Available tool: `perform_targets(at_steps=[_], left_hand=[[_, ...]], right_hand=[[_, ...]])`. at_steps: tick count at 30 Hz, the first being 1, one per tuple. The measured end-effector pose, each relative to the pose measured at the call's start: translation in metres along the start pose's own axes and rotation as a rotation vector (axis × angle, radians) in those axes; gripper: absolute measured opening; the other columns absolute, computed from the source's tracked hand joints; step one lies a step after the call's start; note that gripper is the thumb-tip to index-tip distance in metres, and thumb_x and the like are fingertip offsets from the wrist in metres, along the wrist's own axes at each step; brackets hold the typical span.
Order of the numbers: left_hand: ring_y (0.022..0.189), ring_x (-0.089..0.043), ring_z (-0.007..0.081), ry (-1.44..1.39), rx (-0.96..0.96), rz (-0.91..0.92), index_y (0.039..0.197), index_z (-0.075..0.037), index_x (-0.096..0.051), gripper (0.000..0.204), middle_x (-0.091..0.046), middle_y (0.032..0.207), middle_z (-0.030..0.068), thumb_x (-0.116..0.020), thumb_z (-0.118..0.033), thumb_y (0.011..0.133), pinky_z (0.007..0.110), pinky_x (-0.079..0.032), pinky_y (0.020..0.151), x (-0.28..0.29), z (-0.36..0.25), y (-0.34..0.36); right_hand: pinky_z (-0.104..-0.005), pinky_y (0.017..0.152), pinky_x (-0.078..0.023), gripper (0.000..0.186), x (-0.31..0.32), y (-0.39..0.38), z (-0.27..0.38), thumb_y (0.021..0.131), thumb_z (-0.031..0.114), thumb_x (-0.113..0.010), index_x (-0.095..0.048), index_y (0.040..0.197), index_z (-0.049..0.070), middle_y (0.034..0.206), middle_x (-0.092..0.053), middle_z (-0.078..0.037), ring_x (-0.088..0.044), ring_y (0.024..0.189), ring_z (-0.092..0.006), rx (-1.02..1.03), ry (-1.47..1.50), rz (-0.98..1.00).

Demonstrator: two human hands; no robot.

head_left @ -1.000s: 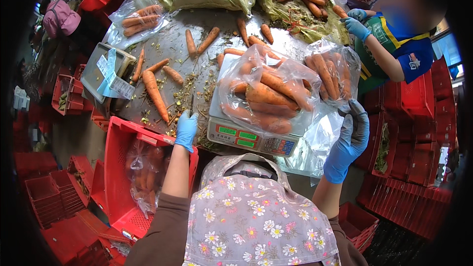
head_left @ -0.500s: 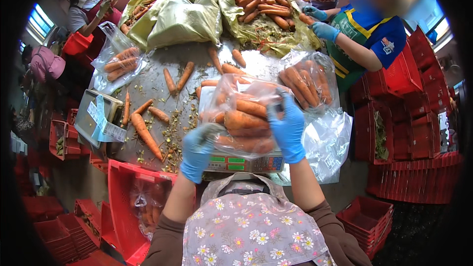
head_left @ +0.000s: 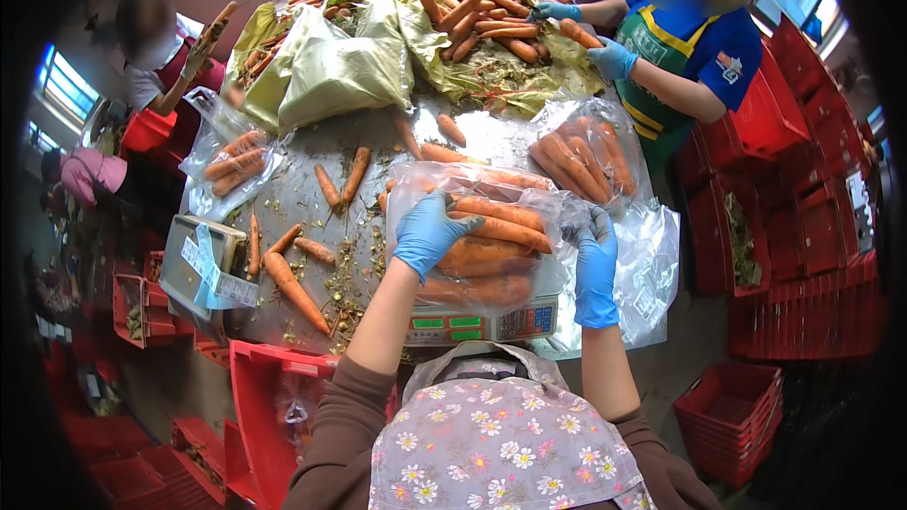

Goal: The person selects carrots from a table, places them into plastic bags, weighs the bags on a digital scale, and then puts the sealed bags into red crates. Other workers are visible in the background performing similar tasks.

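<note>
"Head view, largest first: what is there?"

"One table (head_left: 298, 175), with at least two sacks (head_left: 350, 76) at its far side. One crate (head_left: 253, 392) stands by the near left edge."

"And on the table?"

"One scale (head_left: 484, 327), close to the wearer. A middle bag (head_left: 487, 260) is over the scale, a left bag (head_left: 231, 159) and a right bag (head_left: 588, 161) are farther back: three, all filled."

"Does the middle bag touch the scale?"

"I cannot tell."

"How are the hands?"

"Right hand (head_left: 595, 269): grip pinched on the middle bag's right edge. Left hand (head_left: 433, 234): on that bag's left part; whether its grip is clenched, I cannot tell."

"Loose carrots (head_left: 297, 295)?"

"Four left of the scale, two behind them in a V. Others beyond the middle bag are partly hidden, so uncounted."
</note>
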State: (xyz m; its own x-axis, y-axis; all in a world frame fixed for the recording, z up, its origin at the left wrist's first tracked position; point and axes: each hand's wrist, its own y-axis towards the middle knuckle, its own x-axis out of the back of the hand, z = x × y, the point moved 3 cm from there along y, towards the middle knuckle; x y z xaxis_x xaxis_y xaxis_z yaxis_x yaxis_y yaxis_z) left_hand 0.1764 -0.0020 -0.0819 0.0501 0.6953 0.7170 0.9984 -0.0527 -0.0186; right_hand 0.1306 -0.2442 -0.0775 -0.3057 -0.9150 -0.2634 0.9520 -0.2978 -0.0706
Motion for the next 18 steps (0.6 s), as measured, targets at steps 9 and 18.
perform_targets(at_steps=[9, 18], left_hand=[[0.076, -0.055, 0.0216, -0.239, -0.181, -0.112, 0.084, -0.002, -0.058, 0.029, -0.056, 0.08, 0.0081, -0.074, -0.021, 0.07, 0.032, -0.045, 0.068, 0.068, -0.018, -0.06], [0.041, -0.028, 0.0073, -1.336, 0.678, -0.744, 0.094, -0.012, -0.053, 0.037, -0.045, 0.065, -0.001, -0.057, -0.048, 0.085, 0.02, -0.02, 0.034, 0.052, 0.219, -0.154]], right_hand=[[-0.0208, 0.083, -0.041, 0.041, 0.011, -0.006, 0.034, 0.087, 0.009, -0.058, -0.043, 0.124, 0.003, 0.099, -0.053, -0.002, -0.051, 0.09, -0.0076, 0.127, 0.041, -0.006], [-0.0252, 0.08, -0.045, 0.033, 0.079, -0.03, 0.03, 0.091, 0.015, -0.05, -0.049, 0.121, 0.003, 0.092, -0.058, -0.006, -0.055, 0.082, -0.0114, -0.025, -0.014, -0.278]])
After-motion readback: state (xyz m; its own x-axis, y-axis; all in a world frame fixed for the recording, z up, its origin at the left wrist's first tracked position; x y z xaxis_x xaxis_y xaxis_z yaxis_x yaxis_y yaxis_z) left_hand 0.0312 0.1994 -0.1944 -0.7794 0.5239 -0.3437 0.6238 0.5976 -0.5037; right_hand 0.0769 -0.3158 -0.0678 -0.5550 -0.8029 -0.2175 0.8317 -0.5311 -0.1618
